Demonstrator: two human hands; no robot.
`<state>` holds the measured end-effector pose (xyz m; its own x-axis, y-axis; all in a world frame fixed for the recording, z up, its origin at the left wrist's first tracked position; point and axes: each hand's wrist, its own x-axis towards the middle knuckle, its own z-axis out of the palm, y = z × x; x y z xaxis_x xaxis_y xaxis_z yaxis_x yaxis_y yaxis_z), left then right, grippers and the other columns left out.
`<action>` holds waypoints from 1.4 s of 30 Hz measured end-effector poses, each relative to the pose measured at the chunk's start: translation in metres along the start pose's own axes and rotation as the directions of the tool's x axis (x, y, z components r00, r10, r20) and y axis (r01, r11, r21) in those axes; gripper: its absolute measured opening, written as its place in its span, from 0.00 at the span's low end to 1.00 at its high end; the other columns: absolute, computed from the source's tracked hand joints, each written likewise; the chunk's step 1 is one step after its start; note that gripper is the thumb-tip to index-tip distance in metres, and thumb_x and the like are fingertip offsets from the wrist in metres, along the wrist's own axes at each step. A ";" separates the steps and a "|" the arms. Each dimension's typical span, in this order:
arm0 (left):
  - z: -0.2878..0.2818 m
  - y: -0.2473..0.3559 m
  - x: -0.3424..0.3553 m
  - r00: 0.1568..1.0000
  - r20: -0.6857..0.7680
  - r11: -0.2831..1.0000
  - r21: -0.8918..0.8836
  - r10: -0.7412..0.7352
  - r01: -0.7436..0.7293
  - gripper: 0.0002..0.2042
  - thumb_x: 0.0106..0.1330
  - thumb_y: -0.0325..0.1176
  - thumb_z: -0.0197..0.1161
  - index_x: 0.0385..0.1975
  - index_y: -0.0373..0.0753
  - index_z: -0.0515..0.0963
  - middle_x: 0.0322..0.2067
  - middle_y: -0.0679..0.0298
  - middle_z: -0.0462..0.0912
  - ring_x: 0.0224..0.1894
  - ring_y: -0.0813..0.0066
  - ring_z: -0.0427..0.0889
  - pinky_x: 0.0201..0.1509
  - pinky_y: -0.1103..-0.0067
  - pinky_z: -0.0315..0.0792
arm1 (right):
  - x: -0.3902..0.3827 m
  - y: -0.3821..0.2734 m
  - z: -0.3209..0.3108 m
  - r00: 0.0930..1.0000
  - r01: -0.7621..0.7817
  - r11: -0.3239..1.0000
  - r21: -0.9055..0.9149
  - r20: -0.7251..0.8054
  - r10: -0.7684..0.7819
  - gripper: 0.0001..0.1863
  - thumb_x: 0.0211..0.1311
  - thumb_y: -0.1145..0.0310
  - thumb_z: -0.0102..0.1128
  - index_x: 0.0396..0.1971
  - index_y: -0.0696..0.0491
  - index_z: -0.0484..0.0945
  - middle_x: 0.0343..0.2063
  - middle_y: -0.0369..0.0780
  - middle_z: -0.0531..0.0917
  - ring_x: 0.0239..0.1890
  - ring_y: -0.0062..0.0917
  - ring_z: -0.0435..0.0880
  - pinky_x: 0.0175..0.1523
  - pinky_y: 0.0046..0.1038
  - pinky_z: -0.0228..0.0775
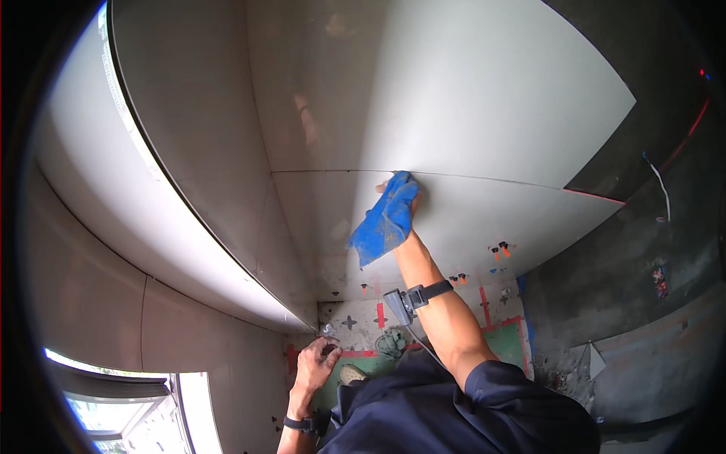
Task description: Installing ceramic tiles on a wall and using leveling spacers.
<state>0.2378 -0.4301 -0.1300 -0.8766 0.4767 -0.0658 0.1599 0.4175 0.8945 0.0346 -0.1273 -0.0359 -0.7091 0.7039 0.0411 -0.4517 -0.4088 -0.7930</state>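
Note:
My right arm reaches up to the large pale wall tiles [484, 98]. In my right hand [415, 204] is a blue cloth [384, 221], dirty in places, pressed on the tile just below the horizontal seam [484, 177]. The cloth hides most of that hand; a fingertip shows at its left edge. Lower down, my left hand [314, 363] hangs near the tile corner with its fingers curled in. Whether something small lies in them I cannot make out. Both wrists wear black straps, the right one with a grey device [398, 306].
Orange-and-black tile spacers [500, 250] stick out of the lower tiles. On the floor are a crumpled grey-green cloth [391, 343], red tape [380, 315] and a green sheet [506, 344]. A dark bare wall [605, 287] stands at right, a window [121, 412] at lower left.

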 end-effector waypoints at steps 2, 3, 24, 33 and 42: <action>-0.001 0.006 0.005 0.998 0.008 0.997 -0.053 -0.063 0.064 0.11 0.64 0.35 0.66 0.41 0.35 0.81 0.35 0.54 0.85 0.38 0.61 0.87 0.42 0.73 0.80 | -0.003 -0.002 -0.008 0.994 -0.098 0.994 0.041 0.057 0.096 0.22 0.67 0.40 0.46 0.33 0.45 0.71 0.30 0.35 0.78 0.29 0.26 0.72 0.30 0.34 0.66; -0.006 0.006 0.004 0.997 0.002 0.996 -0.048 -0.073 0.073 0.11 0.64 0.35 0.66 0.41 0.35 0.81 0.35 0.54 0.85 0.38 0.61 0.87 0.42 0.73 0.80 | -0.023 -0.004 -0.004 0.942 -0.199 0.962 -0.188 0.236 0.241 0.19 0.68 0.47 0.47 0.29 0.48 0.74 0.26 0.35 0.78 0.26 0.25 0.73 0.32 0.32 0.68; 0.008 0.032 0.035 0.929 -0.368 0.957 -0.283 -0.046 -0.065 0.04 0.63 0.27 0.64 0.32 0.33 0.79 0.21 0.61 0.81 0.24 0.77 0.78 0.31 0.77 0.72 | -0.116 -0.106 -0.168 0.311 0.713 -0.114 -0.692 0.166 0.936 0.22 0.52 0.55 0.70 0.37 0.60 0.81 0.30 0.52 0.84 0.36 0.42 0.85 0.39 0.37 0.73; 0.007 0.067 0.018 0.888 0.042 0.887 -0.091 0.458 -0.453 0.11 0.53 0.31 0.74 0.31 0.35 0.78 0.30 0.59 0.80 0.36 0.59 0.80 0.42 0.69 0.74 | -0.101 -0.065 -0.074 0.904 -0.162 0.919 -0.360 0.319 0.285 0.08 0.66 0.78 0.51 0.42 0.54 0.74 0.48 0.48 0.84 0.43 0.26 0.85 0.49 0.27 0.76; 0.002 0.114 0.081 0.936 -0.335 0.886 -0.393 0.110 -0.245 0.15 0.63 0.39 0.71 0.28 0.33 0.75 0.22 0.64 0.80 0.27 0.80 0.77 0.32 0.79 0.72 | -0.032 0.015 0.066 0.952 0.134 0.825 -0.549 0.303 0.047 0.11 0.64 0.65 0.59 0.28 0.58 0.82 0.21 0.41 0.85 0.18 0.18 0.75 0.23 0.23 0.65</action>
<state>0.1865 -0.3423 -0.0343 -0.9549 0.2327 0.1846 0.1777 -0.0505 0.9828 0.0150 -0.1948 -0.0090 -0.8601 0.4752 0.1858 -0.1703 0.0759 -0.9825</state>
